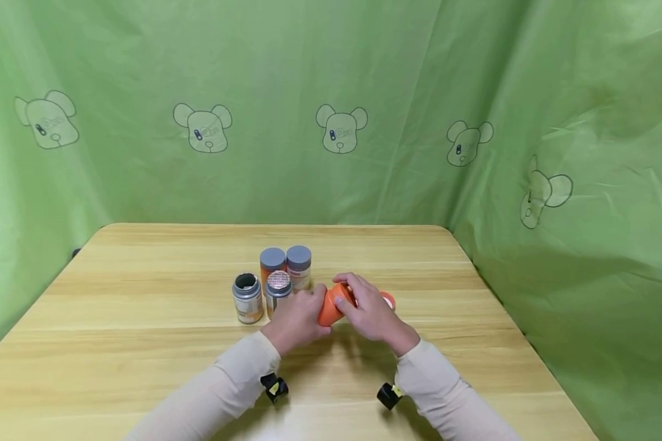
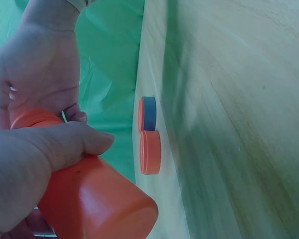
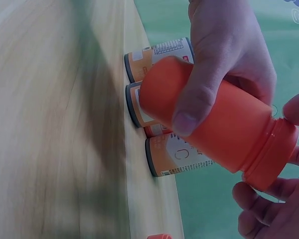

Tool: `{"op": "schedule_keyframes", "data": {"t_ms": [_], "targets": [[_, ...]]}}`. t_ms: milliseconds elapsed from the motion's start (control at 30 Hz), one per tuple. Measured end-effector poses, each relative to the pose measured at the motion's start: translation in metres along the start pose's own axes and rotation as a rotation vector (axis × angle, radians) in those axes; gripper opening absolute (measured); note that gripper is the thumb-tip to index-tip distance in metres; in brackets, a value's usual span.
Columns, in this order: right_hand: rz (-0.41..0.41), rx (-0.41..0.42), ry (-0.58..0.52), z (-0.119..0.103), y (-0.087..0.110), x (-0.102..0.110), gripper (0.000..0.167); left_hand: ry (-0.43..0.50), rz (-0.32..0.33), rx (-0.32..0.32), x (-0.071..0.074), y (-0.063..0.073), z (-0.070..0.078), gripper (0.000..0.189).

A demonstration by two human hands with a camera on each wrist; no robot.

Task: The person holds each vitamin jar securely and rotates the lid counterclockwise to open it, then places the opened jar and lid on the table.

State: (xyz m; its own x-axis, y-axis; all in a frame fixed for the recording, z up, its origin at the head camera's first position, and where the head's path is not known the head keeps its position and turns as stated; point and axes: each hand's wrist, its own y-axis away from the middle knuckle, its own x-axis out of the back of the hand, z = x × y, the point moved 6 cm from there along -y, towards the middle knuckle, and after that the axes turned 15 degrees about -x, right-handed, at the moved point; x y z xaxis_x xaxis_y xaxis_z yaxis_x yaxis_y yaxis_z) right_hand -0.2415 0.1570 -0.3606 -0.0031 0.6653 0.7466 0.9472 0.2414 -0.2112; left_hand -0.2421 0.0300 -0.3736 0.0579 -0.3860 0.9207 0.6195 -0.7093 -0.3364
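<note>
Tilted above the table, an orange bottle is gripped around its body by my left hand. In the right wrist view the left thumb lies along the bottle. My right hand holds the bottle's wide-rimmed end, thumb on one side and fingertips on the other. Whether a cap sits on that end is not clear. Beyond the bottle in the left wrist view, an orange cap and a grey-blue cap with an orange face rest on the table. The right hand partly hides them in the head view.
Left of the hands stand an uncapped grey bottle, a bottle with a foil-covered mouth, and two grey-lidded bottles, one orange and one pale-labelled. Green curtains hang around the wooden table.
</note>
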Motion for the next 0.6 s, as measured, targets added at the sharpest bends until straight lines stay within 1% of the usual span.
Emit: {"op": "schedule_keyframes", "data": {"t_ms": [100, 267, 400, 600], "targets": [[0.010, -0.016, 0.009, -0.0006, -0.0010, 0.0007, 0.037, 0.004, -0.005, 0.005, 0.0004, -0.0006, -0.0008, 0.055], [0.014, -0.047, 0.027, -0.0004, -0.0019, 0.0001, 0.035, 0.011, -0.002, -0.006, 0.0009, -0.0011, -0.0003, 0.056], [-0.001, -0.047, 0.018, -0.0010, -0.0017, -0.0002, 0.035, 0.005, -0.003, -0.008, 0.0009, -0.0011, -0.0003, 0.056], [0.023, -0.031, 0.027, -0.0015, -0.0018, 0.0000, 0.037, 0.021, -0.014, 0.014, 0.0008, -0.0007, -0.0009, 0.057]]}}
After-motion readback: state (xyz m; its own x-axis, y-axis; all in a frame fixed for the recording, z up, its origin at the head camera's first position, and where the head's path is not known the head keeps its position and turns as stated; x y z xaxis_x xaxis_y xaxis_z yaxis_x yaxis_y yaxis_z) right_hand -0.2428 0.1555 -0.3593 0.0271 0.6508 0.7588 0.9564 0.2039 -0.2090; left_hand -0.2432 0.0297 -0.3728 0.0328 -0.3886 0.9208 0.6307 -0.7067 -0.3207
